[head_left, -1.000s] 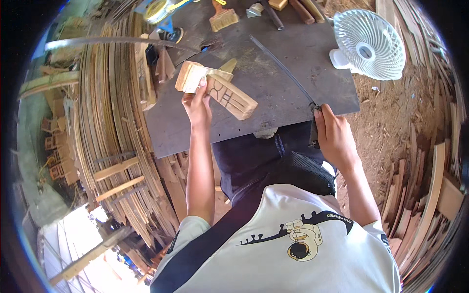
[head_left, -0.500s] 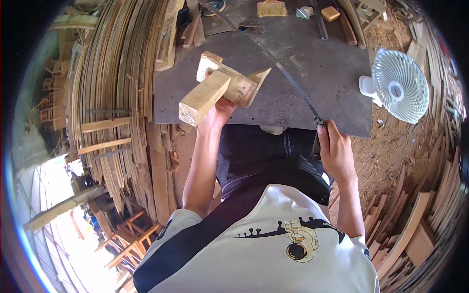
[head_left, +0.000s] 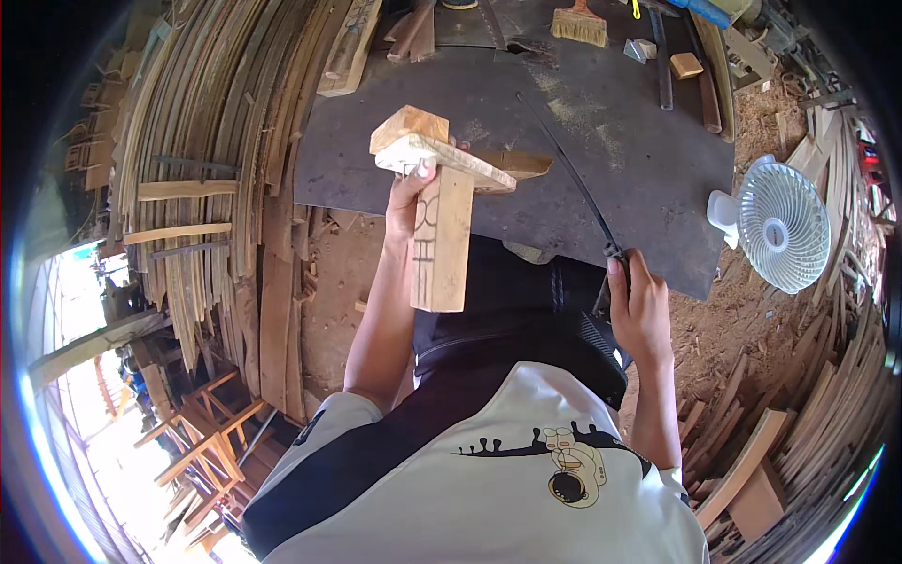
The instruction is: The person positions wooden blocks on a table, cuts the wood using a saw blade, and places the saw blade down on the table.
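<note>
Shirt [head_left: 526, 489] w/ printed figure is nearest. L hand [head_left: 406, 202] grasps wood workpiece [head_left: 456, 235], thumb on its side, held up around bench's near edge; vs 0.5 s ago it's been turned: block end pointed lower L then, now points to bottom of view w/ dark drawn lines showing. R hand [head_left: 644, 305] is clasped on lower end of long thin tool [head_left: 568, 164], same as b4, shaft slanting up-L over bench [head_left: 658, 197]. Far part of bench: small wood block [head_left: 686, 66] & paintbrush [head_left: 579, 26], its handle now in view, cut off 0.5 s ago. White fan [head_left: 782, 224] beside bench's R edge, lower in view than b4; stacked boards [head_left: 202, 141] off to L
</note>
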The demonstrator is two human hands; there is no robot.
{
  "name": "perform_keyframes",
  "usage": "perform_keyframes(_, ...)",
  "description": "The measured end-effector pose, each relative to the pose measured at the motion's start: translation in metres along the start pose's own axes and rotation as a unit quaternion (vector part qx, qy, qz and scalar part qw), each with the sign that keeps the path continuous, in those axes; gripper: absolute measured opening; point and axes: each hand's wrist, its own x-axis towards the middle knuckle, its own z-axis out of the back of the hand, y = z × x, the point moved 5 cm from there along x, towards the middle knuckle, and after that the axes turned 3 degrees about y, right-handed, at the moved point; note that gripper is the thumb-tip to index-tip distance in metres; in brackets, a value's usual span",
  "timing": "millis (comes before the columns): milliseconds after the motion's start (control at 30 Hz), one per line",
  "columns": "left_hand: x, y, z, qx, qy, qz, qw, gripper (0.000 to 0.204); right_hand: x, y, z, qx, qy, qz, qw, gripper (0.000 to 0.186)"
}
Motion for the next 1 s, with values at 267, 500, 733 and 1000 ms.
perform_keyframes(267, 0.001, -0.042, -0.031, 0.250, 0.186, -0.225, 0.923, 0.040, 0.011, 0.006, -0.007, 0.007, -0.001, -0.024, 1.000, 0.020)
perform_keyframes(500, -0.020, -0.066, -0.085, 0.493, 0.243, -0.420, 0.723, 0.016, 0.029, 0.019, -0.003, 0.056, 0.012, -0.015, 0.998, 0.022)
perform_keyframes(733, -0.003, -0.041, -0.066, 0.599, 0.121, -0.571, 0.548, 0.019, 0.047, 0.034, -0.001, 0.054, -0.017, 0.016, 0.998, 0.020)
perform_keyframes(1000, 0.000, -0.031, -0.058, 0.628, 0.010, -0.568, 0.532, 0.024, 0.051, 0.048, 0.003, 0.040, -0.015, 0.040, 0.998, 0.017)
